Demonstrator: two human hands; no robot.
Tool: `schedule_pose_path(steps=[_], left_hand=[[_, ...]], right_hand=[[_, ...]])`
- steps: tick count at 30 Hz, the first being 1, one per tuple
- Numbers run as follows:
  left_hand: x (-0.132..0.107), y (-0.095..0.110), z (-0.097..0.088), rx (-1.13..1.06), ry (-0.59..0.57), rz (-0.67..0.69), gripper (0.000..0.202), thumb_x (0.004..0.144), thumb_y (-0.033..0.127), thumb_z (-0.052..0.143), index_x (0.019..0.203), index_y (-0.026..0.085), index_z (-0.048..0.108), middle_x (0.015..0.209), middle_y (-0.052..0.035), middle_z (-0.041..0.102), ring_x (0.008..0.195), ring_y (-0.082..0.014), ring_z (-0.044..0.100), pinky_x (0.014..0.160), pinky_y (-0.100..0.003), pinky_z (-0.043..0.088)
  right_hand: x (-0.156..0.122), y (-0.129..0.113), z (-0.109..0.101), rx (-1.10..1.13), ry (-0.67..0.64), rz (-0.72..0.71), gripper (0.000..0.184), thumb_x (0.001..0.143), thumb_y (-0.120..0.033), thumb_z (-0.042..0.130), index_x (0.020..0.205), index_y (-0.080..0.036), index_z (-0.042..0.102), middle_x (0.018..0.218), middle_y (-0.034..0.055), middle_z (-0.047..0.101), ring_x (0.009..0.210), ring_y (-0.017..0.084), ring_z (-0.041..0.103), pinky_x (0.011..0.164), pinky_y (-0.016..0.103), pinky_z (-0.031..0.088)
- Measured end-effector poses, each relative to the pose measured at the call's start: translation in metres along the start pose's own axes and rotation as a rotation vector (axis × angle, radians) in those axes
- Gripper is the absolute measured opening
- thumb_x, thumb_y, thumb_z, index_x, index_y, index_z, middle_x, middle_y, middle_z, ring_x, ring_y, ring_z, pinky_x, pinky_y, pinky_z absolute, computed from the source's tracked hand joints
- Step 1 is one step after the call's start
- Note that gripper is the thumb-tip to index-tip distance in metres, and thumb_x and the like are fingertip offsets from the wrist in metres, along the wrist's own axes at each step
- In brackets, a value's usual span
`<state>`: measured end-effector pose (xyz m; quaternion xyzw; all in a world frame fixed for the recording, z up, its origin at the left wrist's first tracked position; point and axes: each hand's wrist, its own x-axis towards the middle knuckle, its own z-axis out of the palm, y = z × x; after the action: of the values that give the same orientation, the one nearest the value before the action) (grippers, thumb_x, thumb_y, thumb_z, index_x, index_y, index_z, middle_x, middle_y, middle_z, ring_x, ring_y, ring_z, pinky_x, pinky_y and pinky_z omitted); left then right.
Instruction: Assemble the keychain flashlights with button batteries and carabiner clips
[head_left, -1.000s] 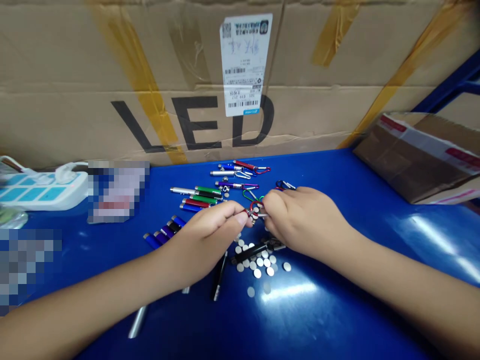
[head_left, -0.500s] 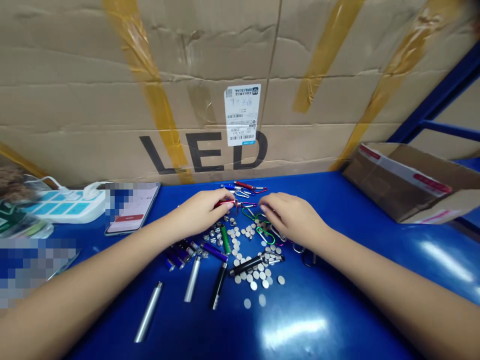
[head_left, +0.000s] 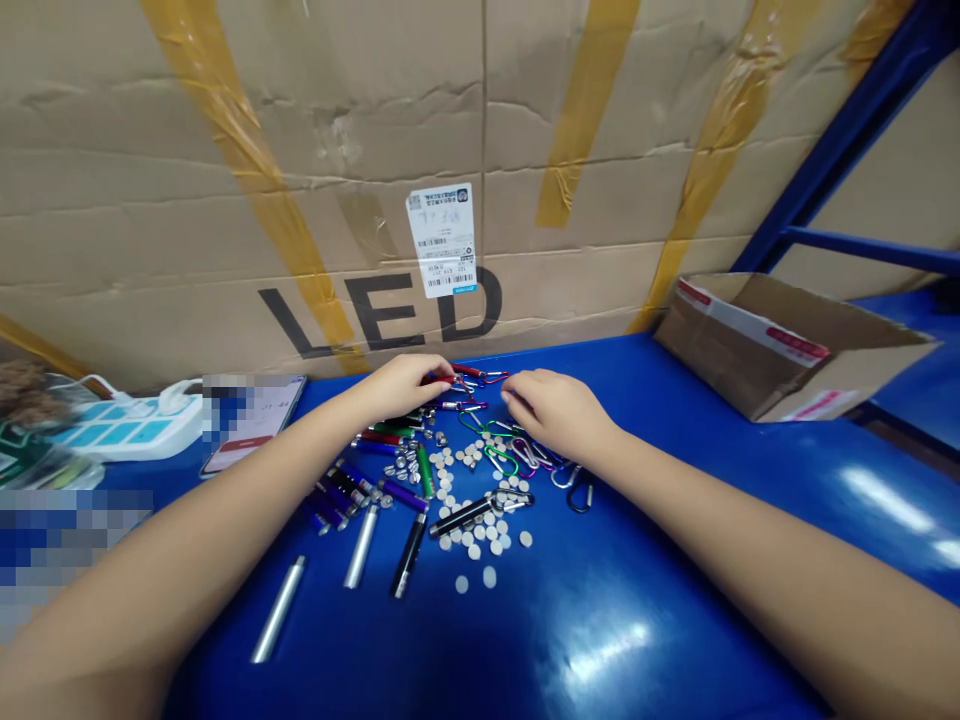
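Note:
My left hand point(head_left: 403, 385) reaches to the back of a blue table point(head_left: 637, 560), fingers curled over the end of a red keychain flashlight point(head_left: 480, 375) lying near the cardboard wall. My right hand point(head_left: 559, 412) rests palm down with curled fingers on a heap of coloured carabiner clips point(head_left: 517, 458). Between my forearms lie several small pen flashlights point(head_left: 360, 495) in silver, black, purple, green and red. Several silver button cells point(head_left: 480, 535) are scattered among them. What my right fingers hold is hidden.
A big cardboard box marked LED point(head_left: 390, 310) walls off the back. An open cardboard box point(head_left: 780, 345) sits at the right rear. A white power strip point(head_left: 120, 425) and a phone point(head_left: 251, 425) lie at the left. A blue shelf frame point(head_left: 847, 150) rises at right.
Both hands moved away from me toward the back of the table. A second ago they pinched a small part together over the button cells; now they are apart. The view tilted up.

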<state>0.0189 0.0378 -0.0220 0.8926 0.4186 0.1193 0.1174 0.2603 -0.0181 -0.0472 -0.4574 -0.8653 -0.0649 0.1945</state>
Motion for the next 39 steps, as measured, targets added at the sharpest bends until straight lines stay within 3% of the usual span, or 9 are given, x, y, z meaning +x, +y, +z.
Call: schedule_pose_path(steps=[9, 14, 19, 25, 35, 39], left_hand=[[-0.005, -0.008, -0.002, 0.033, -0.045, 0.018, 0.021, 0.085, 0.030, 0.059, 0.100, 0.020, 0.068, 0.102, -0.0039, 0.070, 0.096, -0.0188, 0.062, 0.087, -0.030, 0.045], [-0.002, -0.006, -0.008, 0.019, -0.025, -0.060, 0.025, 0.091, 0.033, 0.048, 0.101, 0.020, 0.068, 0.101, -0.0030, 0.072, 0.092, -0.0170, 0.064, 0.081, -0.028, 0.047], [0.000, -0.008, -0.012, 0.075, -0.088, -0.067, 0.018, 0.082, 0.024, 0.058, 0.092, 0.019, 0.072, 0.094, -0.0031, 0.073, 0.087, -0.0182, 0.065, 0.079, -0.028, 0.046], [0.007, -0.006, -0.010, 0.137, -0.119, -0.049, 0.026, 0.087, 0.027, 0.051, 0.099, 0.019, 0.072, 0.103, -0.0068, 0.072, 0.094, -0.0207, 0.064, 0.085, -0.032, 0.045], [0.022, -0.003, -0.007, 0.225, -0.187, -0.114, 0.016, 0.075, 0.023, 0.062, 0.086, 0.020, 0.073, 0.089, -0.0052, 0.073, 0.079, -0.0199, 0.064, 0.072, -0.029, 0.045], [0.019, 0.001, -0.014, 0.248, -0.190, -0.146, 0.015, 0.073, 0.022, 0.061, 0.082, 0.019, 0.072, 0.083, -0.0053, 0.072, 0.073, -0.0188, 0.062, 0.067, -0.028, 0.044]], right_hand=[[0.000, 0.002, 0.004, -0.011, -0.028, 0.013, 0.028, 0.095, -0.029, 0.037, 0.090, -0.017, 0.062, 0.091, 0.0081, 0.068, 0.082, 0.019, 0.061, 0.066, 0.029, 0.038], [0.000, 0.002, 0.003, -0.014, -0.027, 0.020, 0.029, 0.095, -0.029, 0.037, 0.091, -0.017, 0.063, 0.091, 0.0081, 0.068, 0.082, 0.019, 0.061, 0.065, 0.029, 0.038], [0.000, 0.003, 0.002, -0.018, -0.034, 0.020, 0.028, 0.094, -0.027, 0.037, 0.090, -0.016, 0.063, 0.092, 0.0088, 0.069, 0.082, 0.019, 0.061, 0.065, 0.029, 0.038], [0.000, 0.004, 0.003, -0.022, -0.042, 0.015, 0.028, 0.095, -0.028, 0.036, 0.091, -0.017, 0.062, 0.092, 0.0082, 0.068, 0.083, 0.019, 0.061, 0.066, 0.029, 0.038], [0.000, 0.002, 0.002, -0.036, -0.055, 0.011, 0.028, 0.095, -0.029, 0.038, 0.089, -0.018, 0.062, 0.090, 0.0068, 0.068, 0.080, 0.018, 0.060, 0.062, 0.028, 0.035], [-0.001, 0.002, 0.003, -0.044, -0.052, 0.010, 0.028, 0.095, -0.029, 0.037, 0.089, -0.018, 0.062, 0.089, 0.0065, 0.068, 0.080, 0.018, 0.060, 0.062, 0.028, 0.034]])
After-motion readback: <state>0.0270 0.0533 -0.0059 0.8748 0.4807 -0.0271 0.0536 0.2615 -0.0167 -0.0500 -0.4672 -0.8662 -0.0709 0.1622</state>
